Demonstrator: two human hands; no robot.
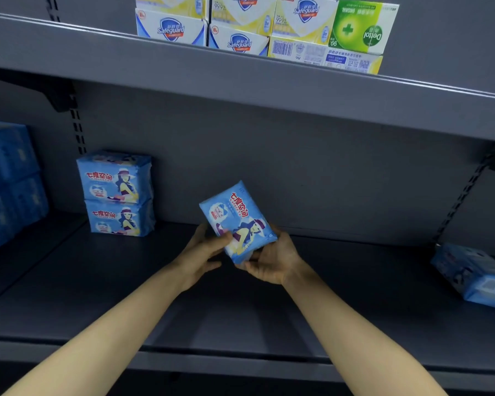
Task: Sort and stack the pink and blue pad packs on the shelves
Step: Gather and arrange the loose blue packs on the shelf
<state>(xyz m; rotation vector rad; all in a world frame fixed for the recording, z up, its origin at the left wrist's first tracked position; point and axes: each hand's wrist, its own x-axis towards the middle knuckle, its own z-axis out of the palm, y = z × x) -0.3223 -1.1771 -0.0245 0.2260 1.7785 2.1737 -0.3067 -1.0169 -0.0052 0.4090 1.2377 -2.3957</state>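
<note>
Seen from the head camera, both hands meet over the lower shelf (pixel 126 295). The left grip (pixel 203 252) has its fingers curled round the left edge of a blue pad pack (pixel 237 221). The right grip (pixel 272 261) cups the pack's lower right corner from beneath. The pack is held tilted above the shelf. Well to the left of the grips, a stack of two blue packs (pixel 116 192) stands by the back wall. Far to their right, a loose blue pack (pixel 475 275) lies at a slant. Soap boxes (pixel 240 24) sit on the shelf above.
</note>
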